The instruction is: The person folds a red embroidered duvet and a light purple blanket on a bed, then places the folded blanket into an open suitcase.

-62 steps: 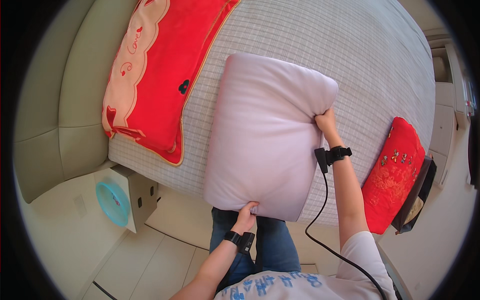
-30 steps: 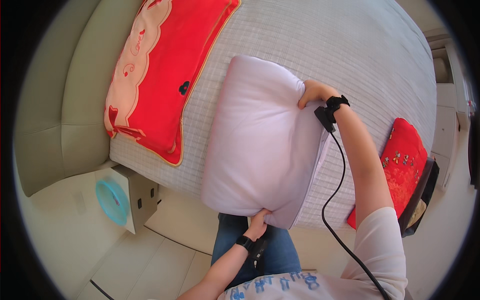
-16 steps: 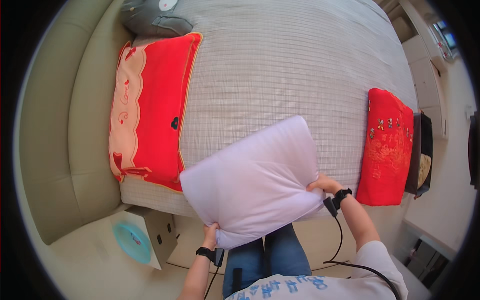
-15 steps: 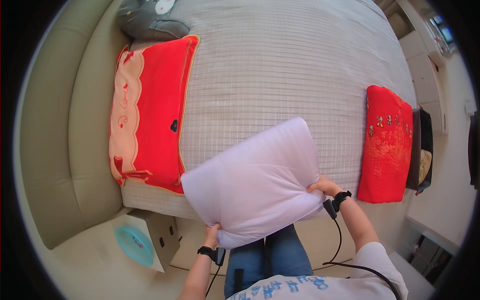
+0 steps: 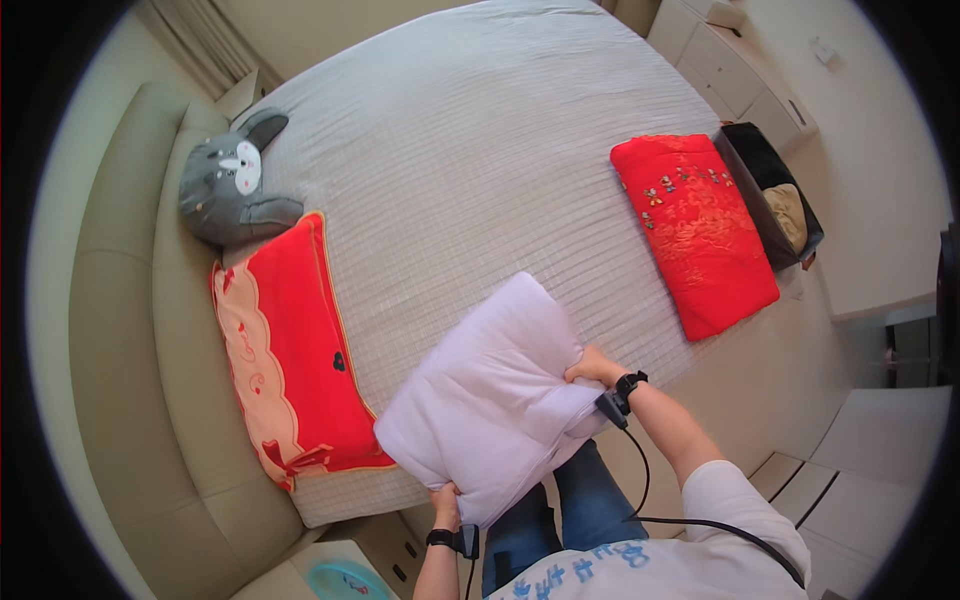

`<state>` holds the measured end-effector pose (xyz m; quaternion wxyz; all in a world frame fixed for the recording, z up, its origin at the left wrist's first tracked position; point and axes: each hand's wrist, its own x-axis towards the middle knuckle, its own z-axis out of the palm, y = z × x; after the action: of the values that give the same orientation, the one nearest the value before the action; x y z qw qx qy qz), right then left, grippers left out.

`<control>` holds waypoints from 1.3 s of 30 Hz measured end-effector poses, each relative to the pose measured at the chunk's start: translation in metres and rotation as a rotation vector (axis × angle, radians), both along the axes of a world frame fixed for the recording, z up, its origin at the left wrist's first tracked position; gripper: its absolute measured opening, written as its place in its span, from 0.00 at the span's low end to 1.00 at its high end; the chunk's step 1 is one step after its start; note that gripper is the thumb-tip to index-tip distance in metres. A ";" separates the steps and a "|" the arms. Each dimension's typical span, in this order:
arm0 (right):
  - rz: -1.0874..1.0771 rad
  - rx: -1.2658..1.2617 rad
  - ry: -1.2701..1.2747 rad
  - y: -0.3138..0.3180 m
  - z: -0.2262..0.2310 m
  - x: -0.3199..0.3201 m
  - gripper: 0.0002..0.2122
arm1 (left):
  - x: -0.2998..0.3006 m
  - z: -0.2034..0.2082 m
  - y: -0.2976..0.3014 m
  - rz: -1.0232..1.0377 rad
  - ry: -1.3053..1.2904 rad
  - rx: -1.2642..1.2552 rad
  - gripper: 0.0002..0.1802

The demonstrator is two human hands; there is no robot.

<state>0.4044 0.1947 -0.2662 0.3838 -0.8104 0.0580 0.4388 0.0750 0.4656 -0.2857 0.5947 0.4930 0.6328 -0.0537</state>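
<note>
A plump white-lilac folded quilt or pillow (image 5: 490, 390) is held in front of me at the near edge of the bed; its exact kind cannot be told. My left hand (image 5: 446, 503) grips its lower left corner, thumb on top. On the right side, my right hand (image 5: 592, 368) pinches the edge, and creases run inward from that grip. The far end of the white piece lies over the striped grey bed sheet (image 5: 480, 150). Its left corner meets the edge of a red pillow (image 5: 310, 370) with a scalloped peach border.
A grey animal-shaped cushion (image 5: 215, 190) leans by the padded headboard (image 5: 115, 330). At the bed's right end lies a folded red embroidered quilt (image 5: 700, 240), beside a dark open box (image 5: 745, 150) with cloth inside. A turquoise basin (image 5: 345, 580) sits low at the left.
My view has turned, so the bed and its things appear rotated and more of the far side shows. Both hands keep their grip on the white piece, which is tilted more steeply.
</note>
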 end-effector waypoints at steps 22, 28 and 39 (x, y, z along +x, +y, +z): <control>-1.347 0.762 -0.313 -0.235 0.174 0.019 0.25 | 0.593 0.293 -0.157 -1.302 -0.684 0.411 0.25; -1.550 0.948 -0.303 -0.302 0.176 0.065 0.27 | 0.762 0.320 -0.305 -1.549 -0.695 0.500 0.23; -1.695 0.503 -0.114 -0.352 0.025 0.130 0.36 | 0.761 0.061 -0.466 -1.829 0.080 1.110 0.37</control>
<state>0.5348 -0.1570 -0.2413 0.7491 -0.4071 0.5215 -0.0345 0.8361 -0.0003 -0.2243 0.0002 0.9796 -0.0220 -0.1997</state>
